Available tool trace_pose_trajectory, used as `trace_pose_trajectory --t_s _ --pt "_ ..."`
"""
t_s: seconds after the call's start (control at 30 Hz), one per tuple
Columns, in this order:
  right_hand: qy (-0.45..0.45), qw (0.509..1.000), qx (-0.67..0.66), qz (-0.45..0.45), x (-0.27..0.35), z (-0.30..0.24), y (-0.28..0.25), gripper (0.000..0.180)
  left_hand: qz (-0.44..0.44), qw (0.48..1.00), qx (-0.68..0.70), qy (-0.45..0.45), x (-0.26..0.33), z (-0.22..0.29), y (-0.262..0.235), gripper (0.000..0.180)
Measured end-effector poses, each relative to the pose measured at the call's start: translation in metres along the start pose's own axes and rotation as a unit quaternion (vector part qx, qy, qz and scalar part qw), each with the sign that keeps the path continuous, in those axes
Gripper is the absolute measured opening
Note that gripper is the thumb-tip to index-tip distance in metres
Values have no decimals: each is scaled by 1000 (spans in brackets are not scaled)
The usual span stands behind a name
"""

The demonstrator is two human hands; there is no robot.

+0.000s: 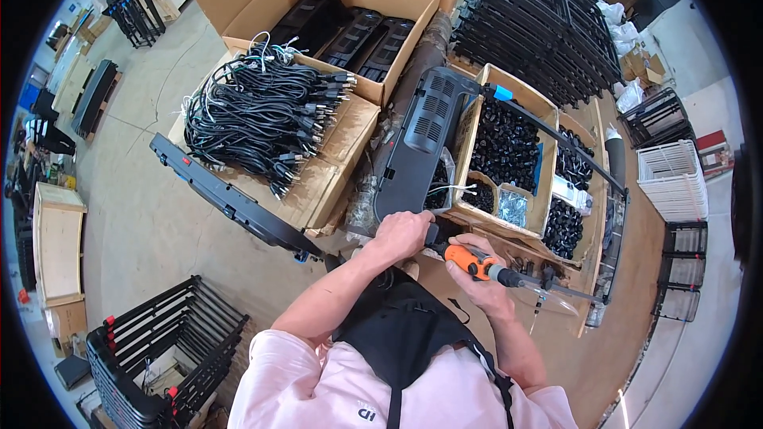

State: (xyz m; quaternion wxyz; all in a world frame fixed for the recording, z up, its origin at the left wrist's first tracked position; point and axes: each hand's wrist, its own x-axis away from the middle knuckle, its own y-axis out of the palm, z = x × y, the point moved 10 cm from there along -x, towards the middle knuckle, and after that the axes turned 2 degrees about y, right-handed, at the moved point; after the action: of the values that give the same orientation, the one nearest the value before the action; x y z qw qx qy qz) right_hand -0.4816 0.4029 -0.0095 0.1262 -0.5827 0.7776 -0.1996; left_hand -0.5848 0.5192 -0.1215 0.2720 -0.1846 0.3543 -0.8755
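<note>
My right hand (483, 274) is wrapped round an orange-and-grey power screwdriver (469, 260), its nose pointing left toward my other hand. My left hand (401, 234) is closed at the lower end of a long black plastic housing (395, 179); its fingertips are partly hidden, and a small dark part shows beside them near the tool's nose. Slotted vents mark the wide upper section of this housing. White-tipped wires (453, 188) stick out beside its lower part. A black metal frame (568, 141) with a blue-covered end runs from the housing's top toward the right.
Partitioned wooden bins (518, 232) hold small black parts and clear bags. Bundled black cables (258, 115) lie on a cardboard box, before an open carton (409, 52) of black housings. A curved black part (230, 199) leans left. Stacked frames (532, 24) stand behind; more (127, 381) stand lower left.
</note>
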Motion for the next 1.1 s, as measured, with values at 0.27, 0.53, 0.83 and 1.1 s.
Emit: trace_pose_trajectory --t_s 0.27,0.53,0.83,1.1 --pt "-20 998 30 -46 -11 -10 12 37 71 849 488 -190 29 -52 11 27" --pt "-49 996 42 -67 -13 -6 16 37 102 621 739 -239 97 -43 53 25" --pt "3 994 -97 -55 1 0 4 55 48 539 772 -334 114 -40 104 33" --pt "-35 992 -81 -92 1 -20 26 49 49 399 872 -281 93 -26 111 31"
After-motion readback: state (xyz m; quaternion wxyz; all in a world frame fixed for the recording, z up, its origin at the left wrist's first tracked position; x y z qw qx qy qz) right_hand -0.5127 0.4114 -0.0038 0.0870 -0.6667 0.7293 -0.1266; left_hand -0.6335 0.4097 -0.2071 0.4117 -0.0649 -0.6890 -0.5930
